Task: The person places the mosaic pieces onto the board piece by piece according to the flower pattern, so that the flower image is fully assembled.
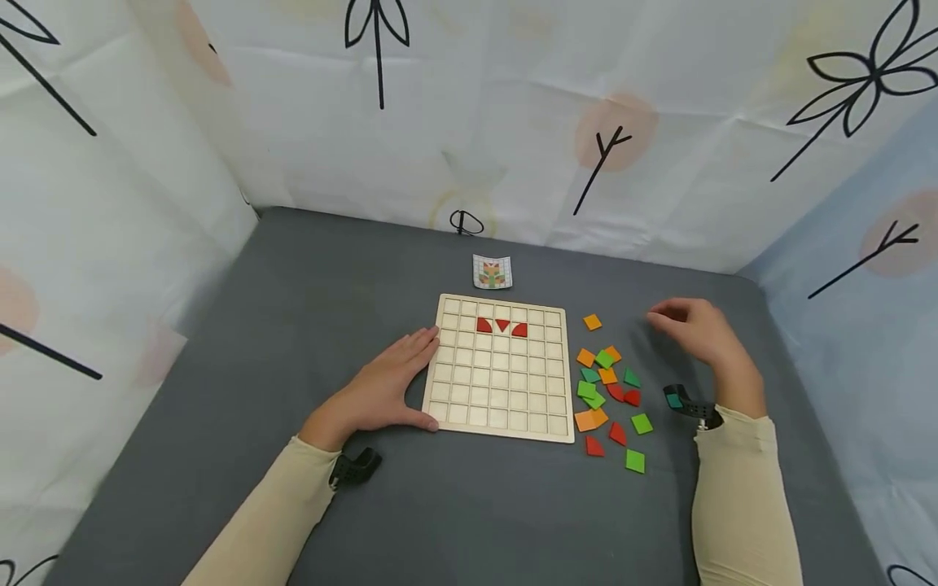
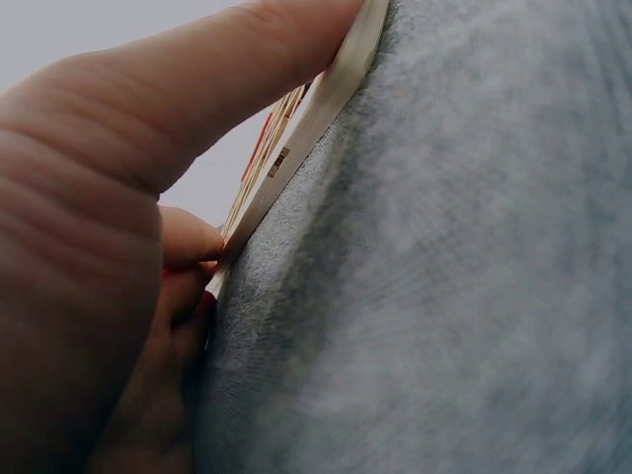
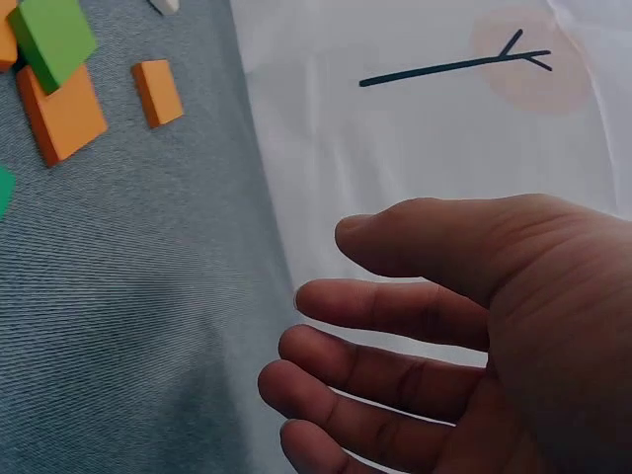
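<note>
A square wooden grid board (image 1: 498, 374) lies on the grey table. Two red quarter-round tiles and a red triangle tile (image 1: 501, 325) sit in its second row from the top. My left hand (image 1: 388, 382) rests against the board's left side, fingers near the upper edge and thumb at the lower left corner. In the left wrist view the thumb (image 2: 197, 89) touches the board's pale edge (image 2: 296, 148). To the right of the tiles, my right hand (image 1: 696, 330) hovers over the table with loosely bent fingers and nothing between them. The right wrist view shows its fingers (image 3: 385, 375) apart from the thumb.
Loose orange tiles (image 1: 585, 357), green tiles (image 1: 634, 461) and red tiles (image 1: 594, 446) lie scattered right of the board, some overlapping. A small pattern card (image 1: 493, 273) lies behind the board. White patterned cloth (image 1: 498, 122) hangs around the table's back and sides.
</note>
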`<state>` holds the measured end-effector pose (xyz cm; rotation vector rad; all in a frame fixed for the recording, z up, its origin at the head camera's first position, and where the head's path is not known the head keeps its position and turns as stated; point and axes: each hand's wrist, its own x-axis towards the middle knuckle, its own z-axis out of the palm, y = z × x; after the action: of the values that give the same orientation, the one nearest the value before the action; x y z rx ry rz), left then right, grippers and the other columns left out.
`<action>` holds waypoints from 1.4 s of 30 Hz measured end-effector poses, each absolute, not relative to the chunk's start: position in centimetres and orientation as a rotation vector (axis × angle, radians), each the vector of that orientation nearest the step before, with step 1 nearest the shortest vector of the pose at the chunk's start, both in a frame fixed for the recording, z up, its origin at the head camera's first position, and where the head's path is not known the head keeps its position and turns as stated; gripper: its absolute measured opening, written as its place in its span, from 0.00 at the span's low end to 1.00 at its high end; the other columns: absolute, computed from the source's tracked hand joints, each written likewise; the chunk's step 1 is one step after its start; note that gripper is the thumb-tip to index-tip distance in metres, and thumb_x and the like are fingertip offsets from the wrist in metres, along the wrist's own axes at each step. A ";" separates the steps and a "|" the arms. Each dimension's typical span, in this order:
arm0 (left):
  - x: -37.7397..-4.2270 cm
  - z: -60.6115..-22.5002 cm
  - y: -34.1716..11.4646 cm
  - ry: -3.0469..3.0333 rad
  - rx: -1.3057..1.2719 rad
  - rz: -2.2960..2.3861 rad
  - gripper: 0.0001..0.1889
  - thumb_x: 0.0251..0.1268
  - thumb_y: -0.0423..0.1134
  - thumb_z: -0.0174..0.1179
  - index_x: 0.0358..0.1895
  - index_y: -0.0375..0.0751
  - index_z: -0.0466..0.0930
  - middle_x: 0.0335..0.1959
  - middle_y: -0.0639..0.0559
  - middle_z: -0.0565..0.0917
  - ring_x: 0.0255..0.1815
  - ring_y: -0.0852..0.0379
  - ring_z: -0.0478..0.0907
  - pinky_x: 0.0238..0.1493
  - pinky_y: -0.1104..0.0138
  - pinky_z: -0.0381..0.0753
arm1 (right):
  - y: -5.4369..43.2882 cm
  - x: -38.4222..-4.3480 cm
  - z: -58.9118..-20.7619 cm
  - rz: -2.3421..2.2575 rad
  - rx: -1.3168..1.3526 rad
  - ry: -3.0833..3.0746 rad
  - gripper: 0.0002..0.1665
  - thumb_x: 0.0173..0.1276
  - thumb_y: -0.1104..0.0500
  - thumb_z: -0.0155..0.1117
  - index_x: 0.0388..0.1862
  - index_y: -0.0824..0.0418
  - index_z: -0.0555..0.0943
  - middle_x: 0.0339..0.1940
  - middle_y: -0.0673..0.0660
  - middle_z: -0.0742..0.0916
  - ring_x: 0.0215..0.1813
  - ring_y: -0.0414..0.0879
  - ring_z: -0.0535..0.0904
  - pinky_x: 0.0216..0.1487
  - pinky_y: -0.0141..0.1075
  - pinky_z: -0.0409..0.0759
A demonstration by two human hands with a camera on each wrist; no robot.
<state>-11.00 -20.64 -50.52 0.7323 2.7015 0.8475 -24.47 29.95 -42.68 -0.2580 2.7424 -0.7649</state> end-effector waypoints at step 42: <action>-12.8 -49.4 -21.4 2.598 0.838 0.781 0.77 0.45 0.71 0.83 0.89 0.32 0.46 0.91 0.42 0.40 0.90 0.39 0.39 0.84 0.41 0.53 | 24.7 -25.6 -43.4 -0.883 -0.500 2.756 0.20 0.80 0.64 0.68 0.67 0.67 0.85 0.59 0.68 0.87 0.59 0.64 0.82 0.62 0.61 0.81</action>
<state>-12.79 -21.43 -49.35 0.8376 2.5979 0.7813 -25.65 24.68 -43.38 -0.4999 2.7560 -0.8829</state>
